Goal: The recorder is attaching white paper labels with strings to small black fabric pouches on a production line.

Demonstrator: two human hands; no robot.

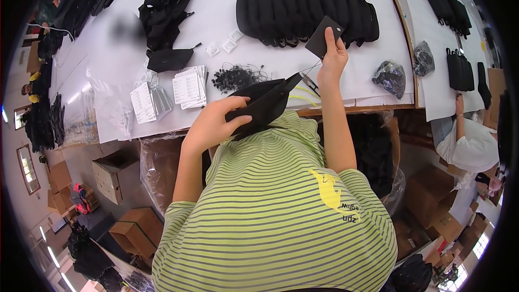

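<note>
facing a white table [219, 16] near cartons [135, 232], left grip [219, 118] holds a black pouch [270, 103], right grip [332, 65] a dark tag [318, 42].

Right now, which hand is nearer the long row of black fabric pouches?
Right. The right hand, holding a flat black card, overlaps the row at its lower edge in view; the left hand is farther off, lower left, holding a black fabric pouch.

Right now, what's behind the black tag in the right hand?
Past the upper edges of the black tag in the right hand, a row of black fabric items shows; near its lower left corner, white tabletop. Whatever the tag itself covers can't be seen.
</note>
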